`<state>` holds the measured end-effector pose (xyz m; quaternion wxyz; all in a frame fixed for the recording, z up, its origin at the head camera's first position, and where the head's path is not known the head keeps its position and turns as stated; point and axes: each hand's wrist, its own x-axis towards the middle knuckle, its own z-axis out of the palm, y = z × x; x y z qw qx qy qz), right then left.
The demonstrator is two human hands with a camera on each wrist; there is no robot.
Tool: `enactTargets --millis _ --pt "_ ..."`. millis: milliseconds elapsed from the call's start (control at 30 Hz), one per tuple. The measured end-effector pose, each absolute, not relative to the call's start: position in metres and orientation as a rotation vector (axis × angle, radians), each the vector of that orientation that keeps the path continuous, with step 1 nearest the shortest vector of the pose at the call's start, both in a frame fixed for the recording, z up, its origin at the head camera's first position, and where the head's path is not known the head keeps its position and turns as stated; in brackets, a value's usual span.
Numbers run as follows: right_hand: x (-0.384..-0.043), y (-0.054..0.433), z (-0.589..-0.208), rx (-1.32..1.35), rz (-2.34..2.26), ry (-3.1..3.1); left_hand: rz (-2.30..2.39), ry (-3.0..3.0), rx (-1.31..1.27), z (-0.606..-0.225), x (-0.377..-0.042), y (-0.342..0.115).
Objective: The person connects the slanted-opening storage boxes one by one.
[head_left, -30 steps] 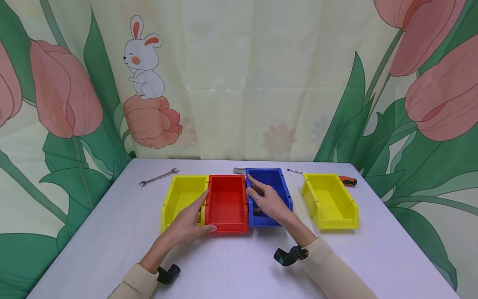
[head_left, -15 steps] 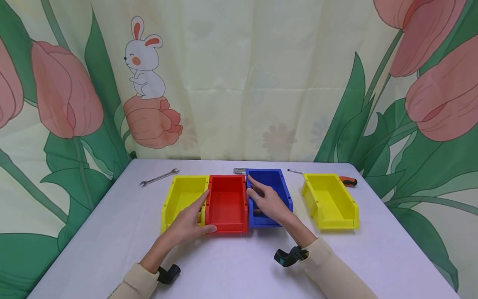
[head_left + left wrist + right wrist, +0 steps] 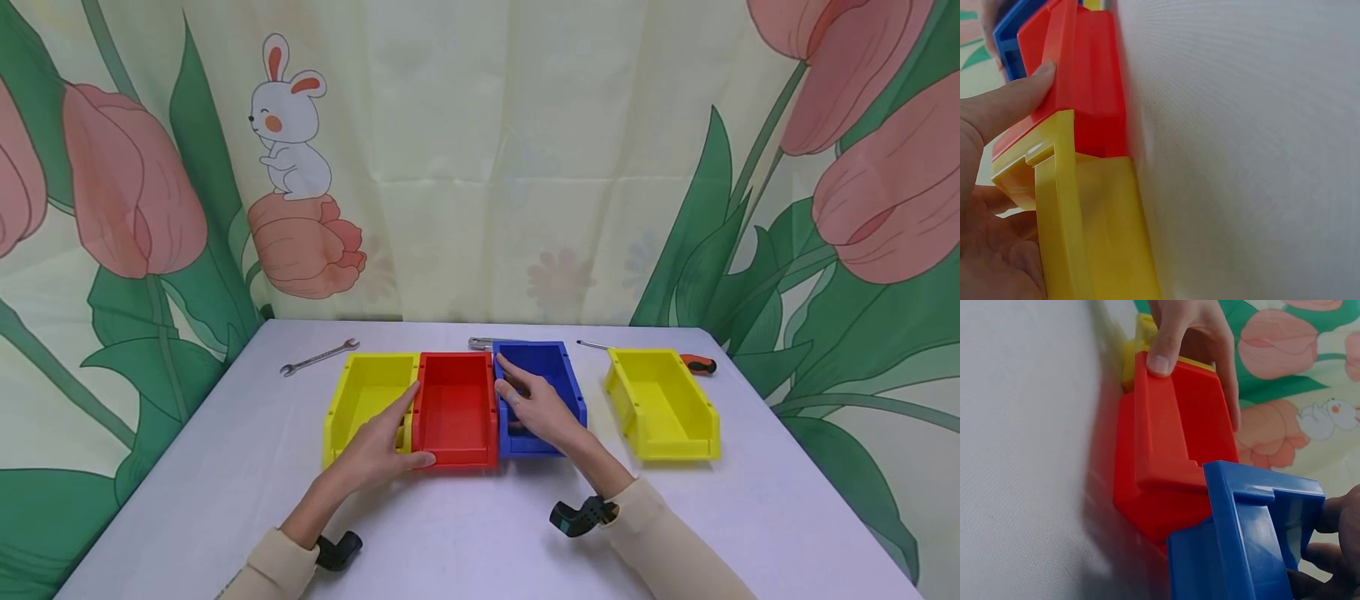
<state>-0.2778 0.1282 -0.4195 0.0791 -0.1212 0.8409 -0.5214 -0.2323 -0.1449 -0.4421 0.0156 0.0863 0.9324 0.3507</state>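
In the head view three storage bins stand side by side: yellow (image 3: 358, 379), red (image 3: 456, 404) and blue (image 3: 547, 367). My left hand (image 3: 378, 446) is at the yellow-red seam, its fingers inside the yellow bin. The left wrist view has its thumb (image 3: 1019, 100) on the front rim of the red bin (image 3: 1094, 75). My right hand (image 3: 543, 408) reaches into the blue bin, index finger and thumb at its left wall. In the right wrist view, curled fingers (image 3: 1325, 556) show through the blue bin's front opening (image 3: 1241, 544). The palms hide parts of both bins' interiors.
Another yellow bin (image 3: 663, 408) stands apart on the right, with an orange-handled screwdriver (image 3: 699, 363) behind it. A wrench (image 3: 318, 357) lies at the back left. A metal tool (image 3: 480, 342) lies partly hidden behind the blue bin. A printed curtain (image 3: 480, 167) hangs behind the white table (image 3: 465, 542).
The blue bin has shifted very slightly toward me, with my right hand still in it. My left hand, the red bin and the yellow bins look the same.
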Motion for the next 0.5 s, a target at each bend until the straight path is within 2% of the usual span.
enactTargets --millis 500 --pt "-0.277 0.127 -0.431 -0.362 -1.549 2.537 1.095 2.901 0.269 -0.443 -0.232 -0.145"
